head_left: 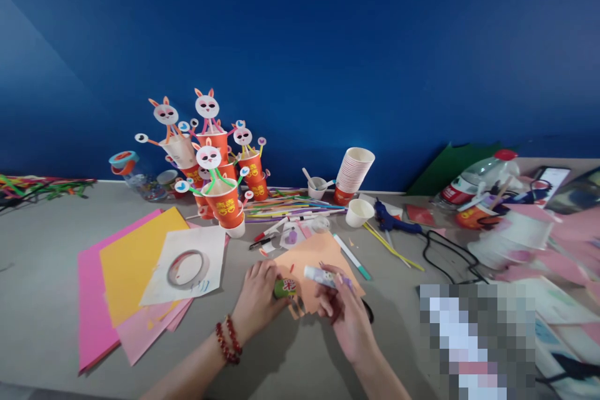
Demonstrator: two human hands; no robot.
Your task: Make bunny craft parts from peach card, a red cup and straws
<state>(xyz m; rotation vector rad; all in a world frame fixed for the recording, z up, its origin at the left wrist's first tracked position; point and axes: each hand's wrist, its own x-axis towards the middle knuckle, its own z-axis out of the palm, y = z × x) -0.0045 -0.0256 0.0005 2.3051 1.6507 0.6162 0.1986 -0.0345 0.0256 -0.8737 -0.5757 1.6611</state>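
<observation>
My left hand (260,290), with two red bead bracelets at the wrist, is closed around a small green cylinder (285,288) with red and white lettering. My right hand (342,303) grips a white and purple glue stick (320,275), pointing left. A black loop (369,310), perhaps a scissors handle, shows beside that hand; whether it is held I cannot tell. Under both hands lies a sheet of peach paper (309,255). A small orange cut-out (291,268) rests on it. A teal-capped marker (352,256) lies along its right edge.
Left are coloured sheets (134,262) and a tape roll (169,269). Red paper cups (225,206) with rabbit faces stand behind. Cup stack (355,169), pipe cleaners (281,207), white cup (359,213) and blue glue gun (396,222) sit along the back. Clutter, including a bottle (473,180), fills the right.
</observation>
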